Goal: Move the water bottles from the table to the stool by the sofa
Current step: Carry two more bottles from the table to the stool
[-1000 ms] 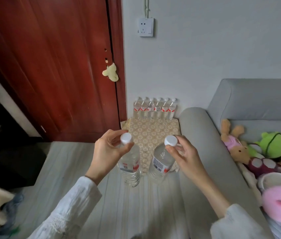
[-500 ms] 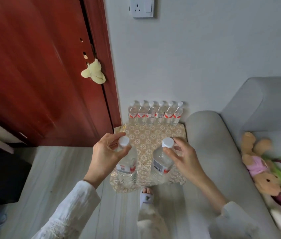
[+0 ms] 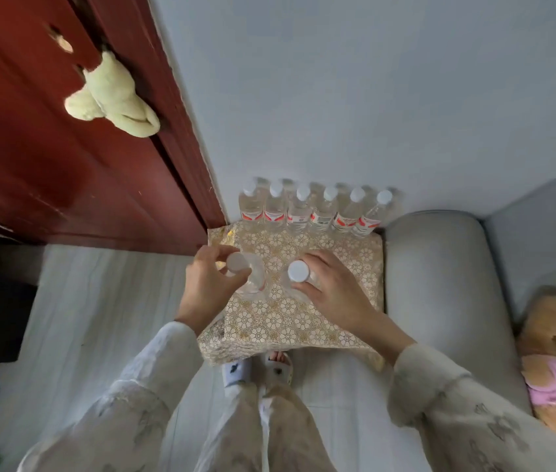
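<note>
Left hand [image 3: 206, 287] grips left bottle [image 3: 252, 281]; right hand [image 3: 333, 294] grips right bottle [image 3: 298, 277], clear water inside.

No legible text: red-and-white labels on the row of bottles [image 3: 314, 212], too blurred to read.

The 2 held bottles are now brought right over the stool [image 3: 304, 321], where 1 second ago they were carried short of it above the floor. The left bottle [image 3: 247, 275] and right bottle [image 3: 298, 279] are seen cap-on from above, no longer from the side. The left hand [image 3: 208, 287] and right hand [image 3: 334, 291] are lowered toward the gold cloth. Slippered feet [image 3: 258, 367] are now revealed at the stool's near edge.
</note>
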The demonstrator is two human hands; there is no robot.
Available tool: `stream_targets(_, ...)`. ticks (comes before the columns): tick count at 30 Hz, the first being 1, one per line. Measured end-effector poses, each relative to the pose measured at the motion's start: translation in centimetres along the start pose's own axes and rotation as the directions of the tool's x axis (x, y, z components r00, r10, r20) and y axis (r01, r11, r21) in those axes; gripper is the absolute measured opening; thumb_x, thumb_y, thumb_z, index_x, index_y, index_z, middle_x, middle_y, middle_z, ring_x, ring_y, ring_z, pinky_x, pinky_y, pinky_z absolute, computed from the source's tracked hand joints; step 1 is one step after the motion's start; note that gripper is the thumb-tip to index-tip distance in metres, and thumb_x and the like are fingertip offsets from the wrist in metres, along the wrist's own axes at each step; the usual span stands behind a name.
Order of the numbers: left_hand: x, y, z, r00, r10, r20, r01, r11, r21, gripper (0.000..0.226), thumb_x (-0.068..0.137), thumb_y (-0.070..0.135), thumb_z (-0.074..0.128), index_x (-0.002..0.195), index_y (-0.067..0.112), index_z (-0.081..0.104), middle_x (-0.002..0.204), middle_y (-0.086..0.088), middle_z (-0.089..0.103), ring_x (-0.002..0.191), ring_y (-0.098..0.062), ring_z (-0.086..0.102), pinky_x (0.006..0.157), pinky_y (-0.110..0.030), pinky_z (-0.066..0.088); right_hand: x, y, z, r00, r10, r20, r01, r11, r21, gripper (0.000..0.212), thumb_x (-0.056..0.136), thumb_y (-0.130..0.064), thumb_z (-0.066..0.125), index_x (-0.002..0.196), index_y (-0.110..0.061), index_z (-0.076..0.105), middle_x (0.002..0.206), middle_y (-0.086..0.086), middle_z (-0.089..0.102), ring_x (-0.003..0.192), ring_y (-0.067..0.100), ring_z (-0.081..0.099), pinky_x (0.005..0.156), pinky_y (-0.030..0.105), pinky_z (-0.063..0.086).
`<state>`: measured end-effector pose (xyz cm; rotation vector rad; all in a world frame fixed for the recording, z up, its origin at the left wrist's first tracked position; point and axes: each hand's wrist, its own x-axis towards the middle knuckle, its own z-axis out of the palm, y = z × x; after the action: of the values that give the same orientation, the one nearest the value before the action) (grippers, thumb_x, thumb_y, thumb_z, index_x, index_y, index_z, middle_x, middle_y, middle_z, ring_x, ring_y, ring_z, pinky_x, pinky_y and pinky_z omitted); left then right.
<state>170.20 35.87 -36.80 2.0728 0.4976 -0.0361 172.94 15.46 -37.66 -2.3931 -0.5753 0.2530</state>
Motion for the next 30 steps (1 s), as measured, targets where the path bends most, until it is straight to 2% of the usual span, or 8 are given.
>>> stream_targets(2,2.7,-0.7,1.2,0.999,-0.03,0.019,0.029,0.999,0.023,0.034,0.069,0.012,0.075,0.1,0.015,0.061,0.094,0.004,0.057,0.086,-0.01,0.057,0.067,-0.007,0.043,2.1,1.7,1.0,0.999,-0.025,0.036,0.027,0.998,-0.063,0.04,0.081,-0.025,0.064,0.114,-0.004,0.055,0.115,0.01,0.058,0.107,0.025,0.052,0.085,0.026,0.038)
stream_targets(6,8.5,-3.3,4.2,0.994,-0.102,0.05,0.099,0.993,0.067,0.034,0.068,0.012,0.074,0.099,0.013,0.059,0.088,0.006,0.053,0.076,-0.004,0.053,0.056,-0.005,0.039,7.2,5.7,4.0,0.996,0.032,0.086,-0.024,0.996,-0.087,0.044,0.083,-0.025,0.062,0.12,-0.004,0.05,0.123,0.01,0.055,0.115,0.025,0.048,0.09,0.027,0.037)
stream_targets(11,12.8,-5.7,6.2,0.987,-0.149,0.057,0.141,0.982,0.123,0.032,0.068,0.011,0.072,0.096,0.012,0.058,0.095,-0.001,0.054,0.079,-0.011,0.05,0.053,-0.005,0.038,11.7,8.3,7.0,0.981,0.029,0.193,-0.014,0.997,-0.076,0.04,0.084,-0.015,0.059,0.122,-0.006,0.048,0.128,0.009,0.051,0.12,0.023,0.044,0.097,0.023,0.027)
stream_targets(13,14.1,-6.0,6.7,0.987,-0.15,0.058,0.141,0.981,0.134,0.031,0.067,0.012,0.071,0.095,0.013,0.058,0.098,-0.003,0.055,0.083,-0.014,0.052,0.062,-0.008,0.041,13.3,8.7,7.5,0.977,0.032,0.212,-0.022,0.998,-0.051,0.038,0.084,-0.01,0.058,0.12,-0.005,0.049,0.127,0.01,0.052,0.119,0.024,0.045,0.1,0.028,0.031)
stream_targets(16,15.7,-6.0,7.2,0.989,-0.139,0.056,0.127,0.977,0.172,0.032,0.067,0.013,0.071,0.096,0.01,0.059,0.102,-0.007,0.057,0.094,-0.022,0.053,0.081,-0.031,0.044,15.3,9.0,7.9,0.972,0.036,0.233,-0.034,0.999,-0.013,0.039,0.083,-0.005,0.058,0.121,-0.003,0.048,0.129,0.013,0.051,0.12,0.027,0.046,0.101,0.033,0.033)
stream_targets(21,17.2,-5.6,7.6,0.99,-0.122,0.076,0.108,0.98,0.168,0.029,0.068,0.015,0.072,0.093,0.011,0.057,0.1,-0.006,0.053,0.085,-0.016,0.048,0.072,-0.025,0.037,17.0,9.4,7.7,0.962,0.106,0.25,-0.13,0.988,0.081,0.046,0.085,-0.003,0.053,0.13,-0.01,0.043,0.137,0.008,0.043,0.125,0.024,0.043,0.107,0.038,0.035)
stream_targets(25,17.5,-5.2,7.7,0.989,-0.09,0.116,0.069,0.983,0.17,0.029,0.07,0.009,0.069,0.095,0.006,0.057,0.103,-0.013,0.055,0.087,-0.017,0.047,0.073,-0.025,0.037,17.3,9.8,7.5,0.957,0.143,0.253,-0.172,0.98,0.097,0.045,0.086,-0.003,0.053,0.129,-0.011,0.044,0.134,0.008,0.043,0.122,0.022,0.044,0.106,0.043,0.038)
stream_targets(30,17.5,-5.2,8.4,0.986,-0.155,0.052,0.152,0.986,0.067,0.038,0.072,0.013,0.072,0.107,0.009,0.058,0.106,-0.007,0.052,0.096,-0.016,0.048,0.078,-0.019,0.035,17.3,9.8,7.8,0.944,0.229,0.237,-0.273,0.946,0.177,0.042,0.085,-0.005,0.054,0.125,-0.016,0.047,0.128,0.012,0.045,0.119,0.024,0.045,0.098,0.03,0.032)
